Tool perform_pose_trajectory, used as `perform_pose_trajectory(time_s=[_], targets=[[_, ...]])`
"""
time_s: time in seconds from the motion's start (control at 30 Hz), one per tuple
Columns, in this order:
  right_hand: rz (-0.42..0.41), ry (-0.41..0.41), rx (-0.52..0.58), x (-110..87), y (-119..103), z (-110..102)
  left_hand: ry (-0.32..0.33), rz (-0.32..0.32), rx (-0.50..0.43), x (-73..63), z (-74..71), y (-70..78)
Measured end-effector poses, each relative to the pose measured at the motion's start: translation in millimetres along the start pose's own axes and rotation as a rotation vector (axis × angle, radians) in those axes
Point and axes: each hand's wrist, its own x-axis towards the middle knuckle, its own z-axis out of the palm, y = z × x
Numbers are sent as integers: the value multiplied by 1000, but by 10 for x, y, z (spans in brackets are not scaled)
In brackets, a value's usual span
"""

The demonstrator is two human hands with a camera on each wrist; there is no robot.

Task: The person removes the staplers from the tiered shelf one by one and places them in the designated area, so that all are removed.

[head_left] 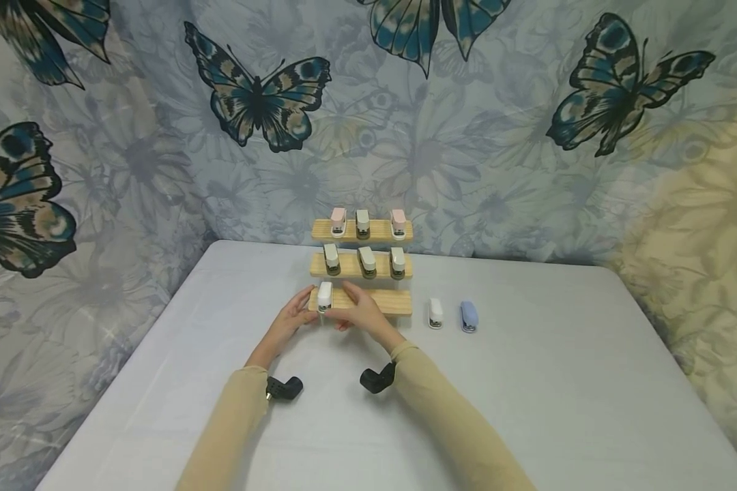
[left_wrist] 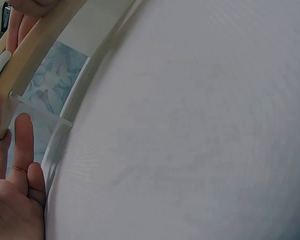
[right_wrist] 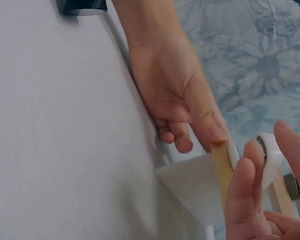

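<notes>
A white mini stapler (head_left: 325,294) stands at the left end of the lowest wooden shelf (head_left: 381,301) of a three-step rack. My left hand (head_left: 290,322) is at that shelf's left end; in the right wrist view its thumb touches the wood edge, with the other fingers lower down. Close on the stapler's right is my right hand (head_left: 367,316), one digit extended across its front and another raised behind, over the shelf. Seen from the right wrist, a fingertip overlaps the white stapler (right_wrist: 274,160), and the digits are fairly straight. In the left wrist view, the left fingers (left_wrist: 24,145) extend beside a clear support.
The middle shelf (head_left: 318,264) carries three pale staplers with dark bases. On the top shelf (head_left: 321,230) stand two pink staplers and a pale one. A white stapler (head_left: 435,312) and a blue stapler (head_left: 469,316) stand on the white table (head_left: 559,382), right of the rack.
</notes>
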Motion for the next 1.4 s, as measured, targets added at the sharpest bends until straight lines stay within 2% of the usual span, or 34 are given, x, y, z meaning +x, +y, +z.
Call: perform_pose_trajectory(time_s=[0.1,0.17,0.27,0.47,0.63,0.83,1.07,1.4], targets=[[-3,-1,72,13,-16,40,16,-5,2,40,-11,-90],[-15,-4,103,11,-56,77,30,2,7,41,-11,-99],[-28,3,127,75,-1,116,52,16,12,36,-17,-106],[-42,66,101,191,156,166,42,27,-2,31,-22,-131],[-53,105,87,213,161,212,58,29,14,22,-27,-132],[-51,135,91,191,131,188,44,12,7,-3,-7,-55],[-20,128,-18,143,129,68,16,13,5,-75,63,118],[-26,98,-25,40,117,-78,25,-2,-6,-74,60,112]])
